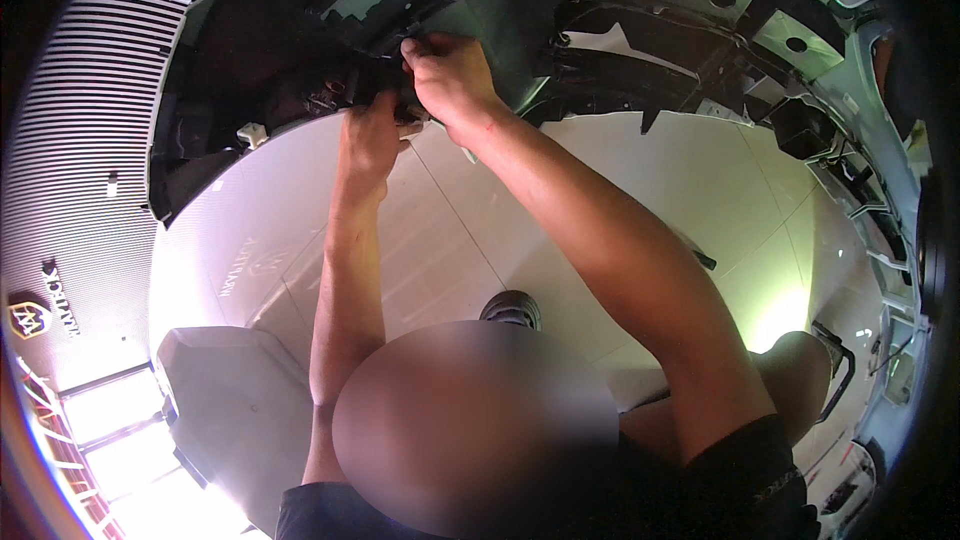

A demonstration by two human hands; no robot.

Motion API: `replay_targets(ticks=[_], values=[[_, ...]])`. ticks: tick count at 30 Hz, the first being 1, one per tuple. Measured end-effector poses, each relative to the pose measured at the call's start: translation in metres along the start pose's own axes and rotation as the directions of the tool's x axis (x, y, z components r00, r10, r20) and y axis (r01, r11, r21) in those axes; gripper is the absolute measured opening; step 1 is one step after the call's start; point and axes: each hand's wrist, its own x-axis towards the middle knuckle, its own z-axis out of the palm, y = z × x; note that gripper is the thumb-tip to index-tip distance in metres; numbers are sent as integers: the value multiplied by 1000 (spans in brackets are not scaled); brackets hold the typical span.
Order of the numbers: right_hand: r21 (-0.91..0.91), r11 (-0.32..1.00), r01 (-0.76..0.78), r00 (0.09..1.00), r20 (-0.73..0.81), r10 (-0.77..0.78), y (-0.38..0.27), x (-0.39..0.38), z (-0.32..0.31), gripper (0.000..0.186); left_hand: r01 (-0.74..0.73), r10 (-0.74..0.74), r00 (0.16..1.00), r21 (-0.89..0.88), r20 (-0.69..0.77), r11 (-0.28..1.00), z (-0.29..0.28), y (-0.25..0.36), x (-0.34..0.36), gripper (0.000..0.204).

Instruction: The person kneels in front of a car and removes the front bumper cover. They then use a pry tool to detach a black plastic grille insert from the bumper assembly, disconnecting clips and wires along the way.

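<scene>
Two hands, my left hand and my right hand, are working close together at a dark fitting on a large black panel. The fitting is sitting just beside the left fingertips, near the lower edge of the panel, and is merging with the shadow.

Grip, right: I am curling the fingers inward, with thumb and forefinger standing narrow at the dark surface. Whether they are pinching anything, I cannot tell. Grip, left: I am pointing the fingers up into the dark area, just below and to the left of the right hand; their tips are partly disappearing there, so I cannot tell what, if anything, they are holding.

Step in hand: I am apparently carrying out close, two-handed finger work at the fitting. No tool is showing in either hand. The next move is probably calling for a steadying left hand and small, controlled fingertip pressure from the right, with a clear sight of the contact point.

Surroundings: a small pale clip is resting at the panel's edge, left of the fitting. Pale floor tiles are lying beneath my forearms.
</scene>
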Motion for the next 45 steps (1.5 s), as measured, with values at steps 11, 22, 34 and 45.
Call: replay_targets(ticks=[11, 22, 34, 45], values=[[96, 980, -175, 984, 61, 170, -16, 3, -2, 19, 69, -69, 997, 27, -17, 997, -3, -3, -2, 38], [-88, 996, -17, 1000, 4, 17, 0, -7, 1, 29, -205, 211, 974, 70, -85, 976, -3, -31, 2, 27], [-537, 193, 821, 462, 427, -777, -95, -40, -49, 9, -375, 389, 917, 145, -88, 916, 0, -14, -3, 36], [-456, -87, 886, 369, 805, -465, -93, 25, -52, 36, -201, 219, 974, 237, -54, 950, -4, -10, -5, 43]])
